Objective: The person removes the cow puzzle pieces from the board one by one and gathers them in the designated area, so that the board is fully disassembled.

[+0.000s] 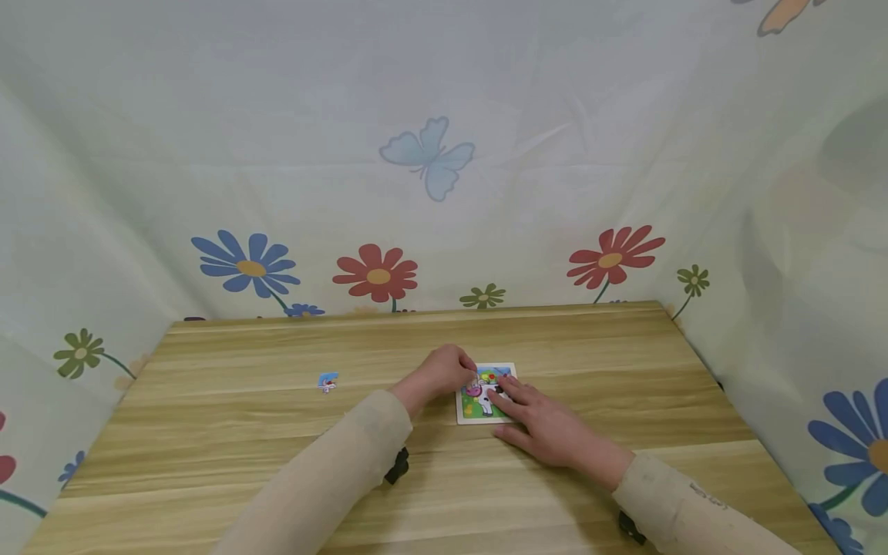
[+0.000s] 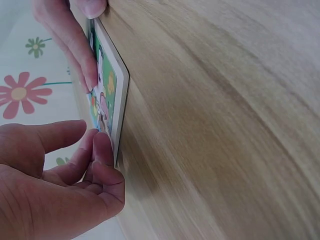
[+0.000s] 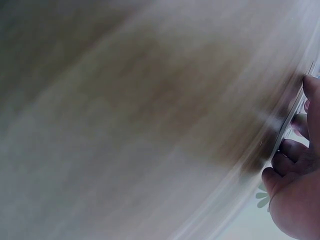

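Note:
A small square jigsaw puzzle [image 1: 479,422] with a white border lies on the table and shows a cartoon cow on green. My left hand [image 1: 444,371] is at its upper left corner. In the left wrist view, that hand's fingertips [image 2: 103,142] press on the picture while the thumb stands apart from them. My right hand [image 1: 555,432] rests over the puzzle's right side, fingers spread on the picture and thumb by the lower edge. Fingers cover part of the cow. In the right wrist view the right hand [image 3: 300,175] shows only at the edge.
One loose puzzle piece [image 1: 327,381], blue with some white and red, lies on the wooden table [image 1: 243,447] to the left of the puzzle. A cloth [image 1: 312,193] printed with flowers and a butterfly hangs behind the table and along its sides.

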Demonstrator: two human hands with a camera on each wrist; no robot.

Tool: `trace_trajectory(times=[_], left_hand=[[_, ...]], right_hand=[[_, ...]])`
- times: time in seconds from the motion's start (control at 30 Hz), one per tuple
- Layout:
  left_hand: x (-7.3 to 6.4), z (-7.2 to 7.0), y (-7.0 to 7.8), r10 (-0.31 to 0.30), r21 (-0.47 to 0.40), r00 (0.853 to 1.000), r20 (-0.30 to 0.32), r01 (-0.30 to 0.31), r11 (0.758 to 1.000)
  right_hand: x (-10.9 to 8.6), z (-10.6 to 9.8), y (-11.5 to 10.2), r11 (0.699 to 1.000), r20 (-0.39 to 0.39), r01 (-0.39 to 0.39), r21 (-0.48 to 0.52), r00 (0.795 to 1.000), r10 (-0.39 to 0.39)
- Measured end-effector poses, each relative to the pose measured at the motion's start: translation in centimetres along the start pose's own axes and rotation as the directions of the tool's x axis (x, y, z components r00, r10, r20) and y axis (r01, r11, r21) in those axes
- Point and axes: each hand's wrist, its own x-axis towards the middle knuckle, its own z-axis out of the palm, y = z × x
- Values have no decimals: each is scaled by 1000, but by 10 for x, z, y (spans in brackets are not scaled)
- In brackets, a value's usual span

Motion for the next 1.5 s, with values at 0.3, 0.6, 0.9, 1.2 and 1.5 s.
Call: trace_trajectory(times=[0.3,0.6,0.9,1.2,1.5], left_hand=[[-3,0,2,-5,-20,1000,-10,5,1000],[-5,0,2,-19,-53,1000,-22,17,998],[-6,-3,3,-27,-121,1000,-14,25,992],[-2,0,3,-72,-167,997,-28,66,984],[3,3,3,-108,-188,994,-27,101,977]], right_hand=[[0,0,0,1000,-2,-8,5,1000,8],[-1,0,0,1000,-12,13,-9,1000,-13],[-1,-1,-1,1000,-13,17,-6,1000,-17],[-1,0,1,1000,-15,17,-16,1000,-17],[0,-1,-1,1000,-12,14,-16,1000,-14]])
